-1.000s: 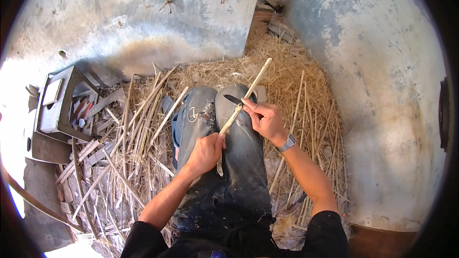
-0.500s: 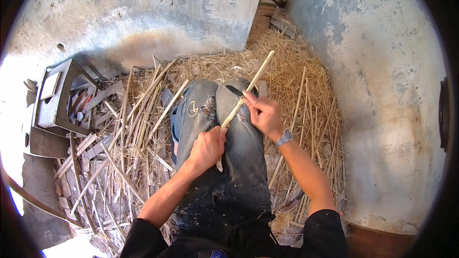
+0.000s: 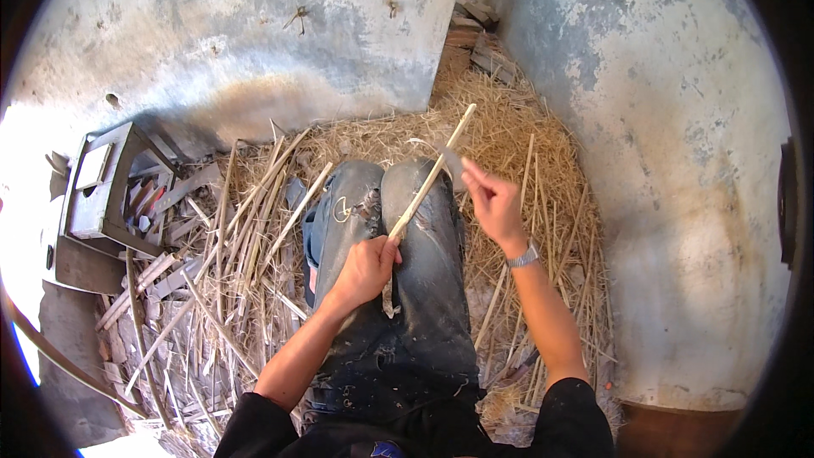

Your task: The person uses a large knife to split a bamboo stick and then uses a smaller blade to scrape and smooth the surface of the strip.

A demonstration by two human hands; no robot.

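Note:
My left hand [image 3: 368, 270] is closed round the near end of a pale, peeled wooden stick [image 3: 431, 176]. The stick slants up and away to the right over my knees. In my right hand [image 3: 494, 206], fingers pinched, is a knife with a short grey blade [image 3: 453, 161]; its handle is hidden in the grip. The blade lies close to the right side of the stick's upper part; I cannot tell whether it touches. A thin curled shaving [image 3: 420, 143] shows just left of the stick there.
Worn dark trousers [image 3: 348, 203] cover my legs. Long sticks [image 3: 254, 195] lie heaped on the left, others [image 3: 530, 174] on the right, over straw-like shavings [image 3: 496, 140]. A wooden box-like frame [image 3: 106, 178] stands far left. Stained walls [image 3: 678, 170] rise ahead and right.
My right hand with the knife has moved right and slightly nearer me, off the stick's middle. The blade is now by its upper part. My left hand stays gripped on the stick.

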